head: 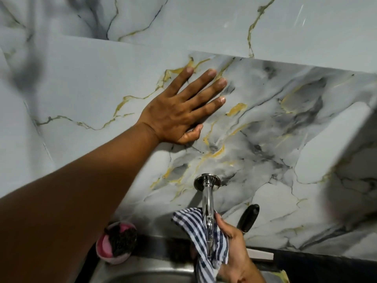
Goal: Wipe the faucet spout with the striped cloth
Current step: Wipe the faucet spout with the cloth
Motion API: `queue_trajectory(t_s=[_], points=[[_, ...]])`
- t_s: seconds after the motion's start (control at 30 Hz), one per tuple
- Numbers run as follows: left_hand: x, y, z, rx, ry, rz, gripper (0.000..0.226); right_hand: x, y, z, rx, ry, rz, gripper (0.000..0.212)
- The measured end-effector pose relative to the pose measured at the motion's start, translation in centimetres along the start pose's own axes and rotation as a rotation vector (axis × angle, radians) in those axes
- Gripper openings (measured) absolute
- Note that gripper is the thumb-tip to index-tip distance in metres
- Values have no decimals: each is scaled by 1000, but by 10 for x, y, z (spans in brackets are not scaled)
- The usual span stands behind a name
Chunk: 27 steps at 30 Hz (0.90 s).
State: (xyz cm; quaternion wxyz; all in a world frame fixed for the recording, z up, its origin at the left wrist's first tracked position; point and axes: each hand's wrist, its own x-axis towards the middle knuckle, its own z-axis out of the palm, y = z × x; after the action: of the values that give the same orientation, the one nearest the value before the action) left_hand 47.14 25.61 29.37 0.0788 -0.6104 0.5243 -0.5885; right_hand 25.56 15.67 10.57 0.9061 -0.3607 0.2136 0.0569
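A chrome faucet spout (207, 198) comes out of a round flange on the marble-patterned wall and runs down toward the sink. My right hand (234, 248) grips a blue-and-white striped cloth (201, 237) that is wrapped around the lower part of the spout. The spout's tip is hidden by the cloth. My left hand (183, 111) lies flat on the wall tile above and left of the faucet, fingers spread, holding nothing.
A steel sink (142, 272) lies below the faucet. A pink bowl with a dark scrubber (117, 243) sits on the sink's back left rim. A black handle (248, 218) leans on the wall right of the spout. A dark counter (316, 266) runs to the right.
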Motion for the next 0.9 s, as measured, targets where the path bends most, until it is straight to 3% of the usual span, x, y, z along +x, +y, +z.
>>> queue_trajectory(t_s=[0.17, 0.27, 0.37, 0.47, 0.6, 0.77, 0.83, 0.9], points=[[0, 0, -1, 13, -21, 7, 68, 15, -11, 7, 122, -92, -39, 50], [-1, 0, 0, 13, -12, 6, 69, 9, -5, 2, 102, -46, -45, 50], [0, 2, 0, 4, -15, 7, 69, -5, 2, -1, 54, -16, -56, 70], [0, 1, 1, 16, -18, 7, 69, 2, -15, 15, -24, 98, -76, 53], [0, 0, 0, 12, -8, 7, 68, 5, -26, 28, 58, 175, -76, 56], [0, 2, 1, -3, -8, 5, 69, -18, -13, 24, -134, 246, -114, 48], [0, 0, 0, -1, -13, 5, 69, -16, -20, 34, -247, 254, -253, 42], [0, 1, -1, -1, -26, 4, 68, -10, -19, 51, -506, 316, -403, 41]])
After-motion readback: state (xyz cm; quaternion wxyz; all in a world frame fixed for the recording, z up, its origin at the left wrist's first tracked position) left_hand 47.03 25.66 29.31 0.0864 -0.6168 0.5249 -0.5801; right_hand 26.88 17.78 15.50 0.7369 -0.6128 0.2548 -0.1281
